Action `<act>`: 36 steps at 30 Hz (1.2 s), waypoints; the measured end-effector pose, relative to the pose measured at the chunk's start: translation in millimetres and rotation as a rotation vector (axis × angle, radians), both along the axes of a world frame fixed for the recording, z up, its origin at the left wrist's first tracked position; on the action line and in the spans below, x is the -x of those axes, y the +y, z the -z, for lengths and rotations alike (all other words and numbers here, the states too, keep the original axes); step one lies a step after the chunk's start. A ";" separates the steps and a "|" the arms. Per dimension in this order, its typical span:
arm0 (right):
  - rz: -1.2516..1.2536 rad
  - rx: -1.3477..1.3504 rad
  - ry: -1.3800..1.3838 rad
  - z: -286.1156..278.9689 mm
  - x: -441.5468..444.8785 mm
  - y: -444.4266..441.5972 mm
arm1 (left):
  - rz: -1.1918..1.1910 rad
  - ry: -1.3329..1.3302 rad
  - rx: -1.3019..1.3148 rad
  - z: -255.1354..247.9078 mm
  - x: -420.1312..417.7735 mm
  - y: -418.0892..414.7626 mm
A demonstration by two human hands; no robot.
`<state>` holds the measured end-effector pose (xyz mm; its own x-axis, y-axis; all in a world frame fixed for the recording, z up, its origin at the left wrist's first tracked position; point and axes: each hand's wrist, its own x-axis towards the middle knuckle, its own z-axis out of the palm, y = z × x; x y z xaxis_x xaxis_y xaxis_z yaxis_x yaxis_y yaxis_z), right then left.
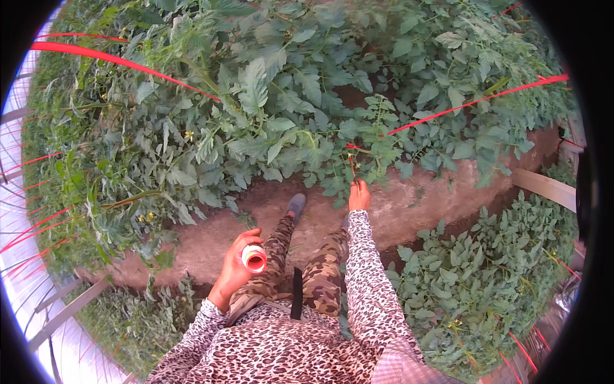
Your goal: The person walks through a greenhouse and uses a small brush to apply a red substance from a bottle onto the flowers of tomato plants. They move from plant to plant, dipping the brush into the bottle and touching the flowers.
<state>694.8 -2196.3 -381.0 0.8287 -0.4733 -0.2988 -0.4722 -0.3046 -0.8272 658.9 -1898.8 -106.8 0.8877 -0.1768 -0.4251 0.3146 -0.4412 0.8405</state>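
My left hand is closed around a small open bottle, its mouth tipped up toward the camera. The bottle has a pale outside and a red inside rim with a dark opening. Out in front, my right hand pinches a thin reddish stick, perhaps a fine brush. Its tip points up into a tomato plant, close to small yellow flowers. Whether the tip touches a flower is too small to tell. Leaves surround that hand's far side.
Dense tomato foliage fills the far side. Red straps and a red cord stretch through it. A bare soil path runs under my shoe. More plants grow at right behind, near a pale beam.
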 end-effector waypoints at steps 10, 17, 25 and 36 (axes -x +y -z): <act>-0.029 0.092 -0.021 1.9 17.8 2.4 | 0.023 0.004 -0.016 1.6 -1.2 5.3; -0.058 0.141 -0.012 -0.9 26.5 3.8 | 0.041 -0.005 -0.022 4.3 -0.9 3.3; -0.031 0.193 -0.046 6.2 13.7 8.8 | 0.066 -0.002 -0.033 8.4 4.3 11.2; 0.059 -0.007 -0.022 -22.9 44.8 16.5 | 0.149 -0.083 -0.027 -5.3 -8.0 -10.0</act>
<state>650.0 -2179.8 -358.0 0.8057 -0.5198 -0.2842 -0.4711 -0.2713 -0.8393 666.9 -1908.8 -101.4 0.8849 -0.2984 -0.3575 0.1737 -0.5007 0.8480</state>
